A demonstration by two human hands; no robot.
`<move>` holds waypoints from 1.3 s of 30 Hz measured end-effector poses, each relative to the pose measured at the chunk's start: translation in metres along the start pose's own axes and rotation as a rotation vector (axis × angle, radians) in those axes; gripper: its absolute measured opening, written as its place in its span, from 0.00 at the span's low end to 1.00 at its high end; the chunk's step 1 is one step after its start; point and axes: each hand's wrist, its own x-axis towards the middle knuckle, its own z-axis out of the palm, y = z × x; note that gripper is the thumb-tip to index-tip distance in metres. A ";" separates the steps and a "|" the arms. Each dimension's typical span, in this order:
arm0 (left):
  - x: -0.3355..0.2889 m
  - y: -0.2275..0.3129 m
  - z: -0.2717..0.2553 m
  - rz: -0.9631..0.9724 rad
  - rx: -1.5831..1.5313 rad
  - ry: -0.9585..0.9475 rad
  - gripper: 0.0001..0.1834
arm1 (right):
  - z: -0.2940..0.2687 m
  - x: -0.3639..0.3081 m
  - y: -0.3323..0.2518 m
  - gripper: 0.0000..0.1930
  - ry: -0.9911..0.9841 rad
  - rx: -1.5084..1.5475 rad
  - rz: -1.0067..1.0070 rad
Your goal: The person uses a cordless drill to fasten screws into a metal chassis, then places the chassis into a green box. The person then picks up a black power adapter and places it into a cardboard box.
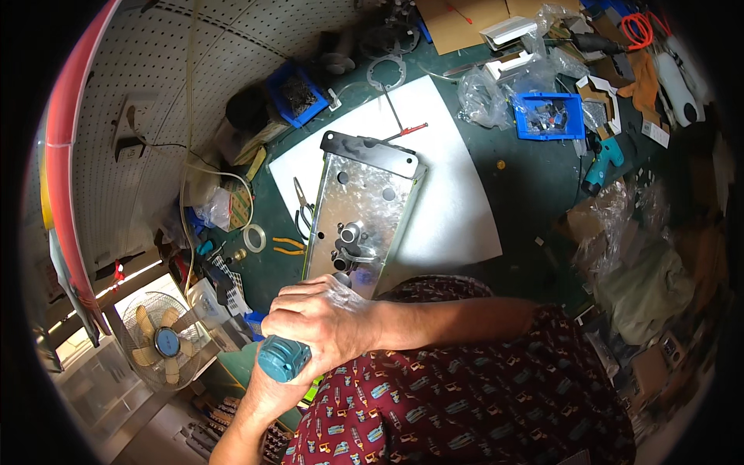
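Note:
A teal tool handle [284, 359] shows its round butt end at the lower left, close to my body. My left hand [267, 386] comes up from the lower edge and holds it from beneath; its fingers are mostly hidden. My right hand [325, 311] reaches across from the right and is clenched over the top of the same tool. Just beyond the hands a long galvanised metal plate [364, 198] lies on a white sheet [457, 209]. A grey metal fitting [351, 244] sits on the plate's near end, close to my right knuckles.
Scissors [302, 205], yellow-handled pliers [288, 246] and a tape roll [254, 237] lie left of the plate. Blue parts bins [550, 116] [294, 93], plastic bags, a teal drill [603, 161] and cardboard crowd the green bench. A pegboard wall [147, 116] and a fan [163, 339] stand at left.

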 end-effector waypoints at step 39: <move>-0.019 0.006 0.006 0.149 -0.061 0.120 0.18 | -0.001 0.011 -0.025 0.26 0.004 -0.067 -0.170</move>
